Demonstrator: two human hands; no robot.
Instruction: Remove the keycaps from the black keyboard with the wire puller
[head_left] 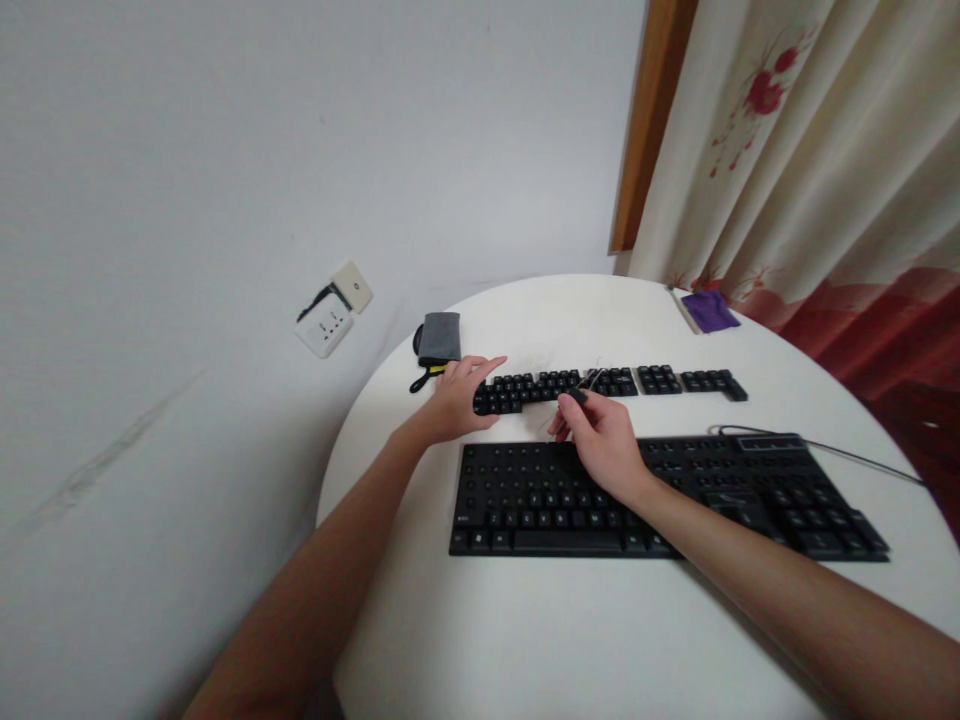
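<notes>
My left hand (457, 402) reaches to the left end of the loose black keycaps (555, 382), its fingers spread around that end. Whether its fingertips press on them I cannot tell. Over the back edge of the black keyboard (570, 540), my right hand (604, 435) is closed on a keycap puller (592, 380) with thin metal wires. A small dark piece shows at the thumb tip, too small to make out. Bare key stems show on the keyboard's upper left part, while its lower rows carry lettered caps. My right hand and forearm hide part of the keyboard.
A grey folded cloth (440, 337) lies on a dark object at the table's back left. A purple cloth (710, 311) is at the back right. The keyboard's cable (847, 455) runs off to the right. The white round table (465, 640) stands against a wall with sockets (325, 324).
</notes>
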